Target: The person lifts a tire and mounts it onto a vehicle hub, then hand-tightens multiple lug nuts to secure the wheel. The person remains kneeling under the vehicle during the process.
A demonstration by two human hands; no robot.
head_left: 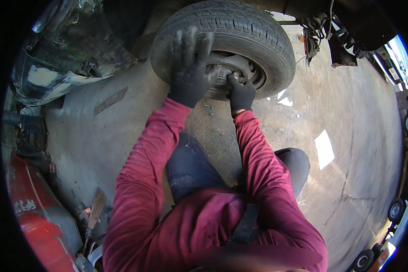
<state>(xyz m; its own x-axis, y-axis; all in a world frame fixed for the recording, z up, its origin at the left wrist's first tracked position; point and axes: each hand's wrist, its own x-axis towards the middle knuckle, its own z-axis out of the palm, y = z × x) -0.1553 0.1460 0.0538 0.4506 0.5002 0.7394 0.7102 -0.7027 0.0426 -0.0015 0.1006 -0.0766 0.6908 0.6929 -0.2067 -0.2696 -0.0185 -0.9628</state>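
Observation:
In front of me is a black tire (240, 20) mounted on a dull grey steel wheel (255, 70), with its hub (222, 75) showing in the middle. My left hand (189, 77), in a black glove, is raised before the tire's left side. Its fingers are spread and slightly blurred, and nothing is in it. At the hub, my gloved right hand (241, 94) has thumb and fingers closed together. Whatever small thing they pinch there is too hidden to name.
Worn vehicle bodywork (77, 54) stands at upper left, with a red panel (38, 226) and a broom (95, 211) at lower left. Wires and brackets (319, 27) hang right of the tire. White paper (324, 149), white scraps (284, 102) and a flat strip (110, 100) lie on the concrete.

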